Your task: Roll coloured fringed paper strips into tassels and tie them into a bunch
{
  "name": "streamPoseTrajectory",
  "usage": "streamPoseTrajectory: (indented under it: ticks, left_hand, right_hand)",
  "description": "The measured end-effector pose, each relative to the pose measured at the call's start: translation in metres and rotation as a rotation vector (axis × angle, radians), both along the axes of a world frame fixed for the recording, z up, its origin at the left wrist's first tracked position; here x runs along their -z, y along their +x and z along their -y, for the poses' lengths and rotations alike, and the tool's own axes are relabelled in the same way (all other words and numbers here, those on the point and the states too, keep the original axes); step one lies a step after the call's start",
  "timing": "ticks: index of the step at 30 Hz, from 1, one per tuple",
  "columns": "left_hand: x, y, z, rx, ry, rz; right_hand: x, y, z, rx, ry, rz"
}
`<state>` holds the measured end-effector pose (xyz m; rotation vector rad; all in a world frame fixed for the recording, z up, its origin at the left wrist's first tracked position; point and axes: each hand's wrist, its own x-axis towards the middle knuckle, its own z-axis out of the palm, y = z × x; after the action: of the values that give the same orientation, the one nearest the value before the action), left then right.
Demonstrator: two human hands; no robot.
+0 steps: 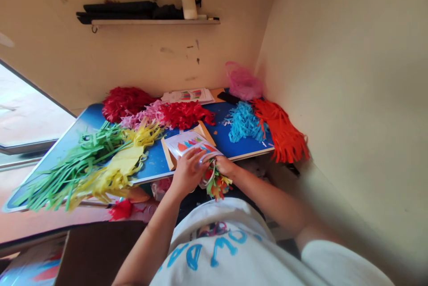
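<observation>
At the table's front edge, my left hand (190,170) is on a clear plastic bag (174,142) with a colourful printed sheet in it. Its fingers lie over the bag's near part, and its thumb is by the opening. My right hand (224,165) is closed at the right side of the same opening, around a bundle of multicoloured paper strips (216,183). Green, yellow, orange and red ends of the bundle hang toward my body. The right fingertips are partly hidden. Beneath the bag lies a tan cardboard piece or envelope (169,156).
On the blue table (234,148) lie fringed bundles: green (90,147), yellow (125,163), dark red (127,102), pink (143,118), red (187,114), light blue (245,121) and orange (281,130). Printed sheets (187,95), a black phone-like object (228,97) and a pink bag (245,83) are behind.
</observation>
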<state>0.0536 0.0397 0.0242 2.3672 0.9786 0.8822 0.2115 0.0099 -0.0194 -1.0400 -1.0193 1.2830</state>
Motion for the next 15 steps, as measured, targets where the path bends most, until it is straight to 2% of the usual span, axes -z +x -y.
streamPoseTrajectory:
  ticks: [1, 3, 5, 8, 10, 12, 13, 15]
  left_hand:
    - [0.002, -0.006, -0.001, -0.015, -0.036, 0.089]
    - [0.010, -0.016, 0.005, -0.128, -0.135, 0.267]
    - [0.023, -0.023, 0.017, -0.221, -0.323, 0.387]
    - [0.043, -0.028, 0.039, -0.204, -0.670, 0.451]
    - [0.051, -0.029, 0.050, -0.185, -0.813, 0.445]
    - [0.054, -0.030, 0.056, -0.195, -0.847, 0.375]
    - [0.053, -0.031, 0.059, -0.212, -0.801, 0.308]
    - [0.048, -0.034, 0.064, -0.247, -0.586, 0.141]
  right_hand:
    - [0.000, 0.003, 0.000, 0.000, -0.009, -0.015]
    - [0.002, 0.006, 0.001, 0.010, -0.026, -0.034]
    - [0.003, 0.008, 0.001, 0.027, -0.041, -0.043]
    - [0.007, 0.004, 0.001, 0.056, -0.071, -0.034]
    - [0.011, -0.002, 0.002, 0.075, -0.096, -0.015]
    - [0.016, -0.007, 0.003, 0.085, -0.123, 0.013]
    - [0.018, -0.010, 0.004, 0.088, -0.136, 0.028]
    - [0.022, -0.014, 0.005, 0.090, -0.158, 0.065]
